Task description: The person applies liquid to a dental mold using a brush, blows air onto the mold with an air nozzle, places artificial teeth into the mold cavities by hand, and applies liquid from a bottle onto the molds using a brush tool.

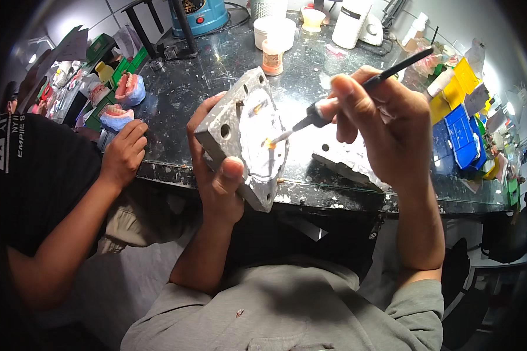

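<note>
My left hand (219,187) grips the edge of a grey metal dental flask half (216,131) and holds it tilted above the bench edge. White plaster (260,128) fills it, with small orange spots on its face. In my right hand (386,117) is a slim black-handled tool (404,65), pinched between thumb and fingers. Its pale, tapered tip is at one orange spot; whether it is a brush or a blade I cannot tell. Beneath my right hand, another flask half (348,167) rests on the bench, partly hidden by the hand and glare.
At left, a co-worker's hand (125,153) rests by pink-and-blue denture models (130,90). Along the back of the dark bench (175,105) stand a blue appliance (200,17), a small jar (272,58), a white tub (281,32) and a white bottle (351,23). Blue (462,134) and yellow bins (462,79) line the right.
</note>
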Tool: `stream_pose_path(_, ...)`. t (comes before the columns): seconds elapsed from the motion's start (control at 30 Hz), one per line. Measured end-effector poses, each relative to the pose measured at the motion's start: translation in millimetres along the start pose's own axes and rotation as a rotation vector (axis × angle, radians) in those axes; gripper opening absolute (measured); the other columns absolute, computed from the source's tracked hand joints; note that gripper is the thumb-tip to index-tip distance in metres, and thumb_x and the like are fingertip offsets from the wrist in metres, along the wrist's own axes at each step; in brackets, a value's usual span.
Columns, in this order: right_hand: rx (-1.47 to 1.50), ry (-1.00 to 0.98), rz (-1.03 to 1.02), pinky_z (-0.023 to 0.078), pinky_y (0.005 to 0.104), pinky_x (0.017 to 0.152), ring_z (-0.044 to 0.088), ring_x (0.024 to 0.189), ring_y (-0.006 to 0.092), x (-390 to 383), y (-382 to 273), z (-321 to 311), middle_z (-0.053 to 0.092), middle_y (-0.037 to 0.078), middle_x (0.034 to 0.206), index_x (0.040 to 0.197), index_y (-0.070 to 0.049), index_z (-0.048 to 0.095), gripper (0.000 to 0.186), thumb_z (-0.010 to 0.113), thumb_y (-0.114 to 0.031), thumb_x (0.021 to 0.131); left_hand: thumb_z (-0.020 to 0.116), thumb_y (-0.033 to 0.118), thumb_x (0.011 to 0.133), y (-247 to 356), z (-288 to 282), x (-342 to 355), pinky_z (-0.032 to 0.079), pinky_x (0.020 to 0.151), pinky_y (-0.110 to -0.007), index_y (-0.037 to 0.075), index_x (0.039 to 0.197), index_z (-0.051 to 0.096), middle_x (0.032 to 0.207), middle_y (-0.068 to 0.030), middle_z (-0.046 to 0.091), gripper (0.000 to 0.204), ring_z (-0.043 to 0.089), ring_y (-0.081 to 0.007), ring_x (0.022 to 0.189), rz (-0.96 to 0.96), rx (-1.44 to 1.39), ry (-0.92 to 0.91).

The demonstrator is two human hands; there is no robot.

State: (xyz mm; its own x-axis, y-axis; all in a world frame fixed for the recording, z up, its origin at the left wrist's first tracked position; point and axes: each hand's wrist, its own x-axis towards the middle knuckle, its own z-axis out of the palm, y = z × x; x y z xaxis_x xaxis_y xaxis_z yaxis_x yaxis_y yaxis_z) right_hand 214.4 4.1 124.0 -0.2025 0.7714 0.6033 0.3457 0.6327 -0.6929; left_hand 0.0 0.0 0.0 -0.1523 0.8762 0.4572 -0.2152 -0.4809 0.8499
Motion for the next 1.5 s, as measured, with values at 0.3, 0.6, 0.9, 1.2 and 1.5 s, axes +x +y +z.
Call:
stream_pose_path(0.3,0.07,0.055,0.069,0.051,0.0234,0.059,0.063,0.063,0.0078,-12,9,2,0.071,0.007,0.082,0.095,0.003,0.069,0.023,0.06,-0.015,0.107,0.057,0.064,0.097,-2,2,0,0.05,0.108,-0.054,-0.006,0.155,0.031,0.148,-0.0257,0.051,0.094,0.059,-0.039,0.129,-0.225,-0.494,-0.028)
stream_pose_path(0.6,0.099,0.045,-0.123,0.054,0.0247,0.062,0.067,0.067,0.0112,-22,6,10,0.072,0.011,0.086,0.098,0.006,0.069,0.022,0.059,-0.012,0.107,0.039,0.052,0.108,2,-3,15,0.045,0.113,-0.048,0.003,0.149,0.044,0.147,-0.0177,0.054,0.065,0.057,-0.0298,0.133,-0.19,-1.171,-0.354)
stream_pose_path(0.9,0.005,0.001,-0.104,0.054,0.0237,0.06,0.068,0.067,0.0102,-19,0,4,0.072,0.009,0.087,0.096,0.006,0.07,0.019,0.061,-0.008,0.105,0.04,0.049,0.109,-1,-4,21,0.045,0.113,-0.048,0.004,0.148,0.045,0.147,-0.0161,0.054,0.06,0.056,-0.0297,0.134,-0.149,-1.159,-0.401)
stream_pose_path(1.2,0.015,0.088,-0.081,0.053,0.0236,0.06,0.064,0.066,0.0089,-15,0,-2,0.072,0.009,0.085,0.093,0.005,0.069,0.023,0.057,-0.01,0.106,0.04,0.052,0.108,-1,-5,19,0.046,0.112,-0.052,0.005,0.151,0.042,0.149,-0.0179,0.053,0.064,0.056,-0.0341,0.135,-0.176,-1.169,-0.343)
stream_pose_path(1.5,0.091,-0.039,0.015,0.054,0.0243,0.065,0.065,0.07,0.0099,-11,13,-4,0.072,0.008,0.089,0.101,0.005,0.07,0.02,0.06,-0.011,0.106,0.042,0.052,0.107,0,-11,22,0.045,0.113,-0.053,0.006,0.15,0.045,0.15,-0.0166,0.053,0.063,0.055,-0.0342,0.136,-0.237,-1.16,-0.26)
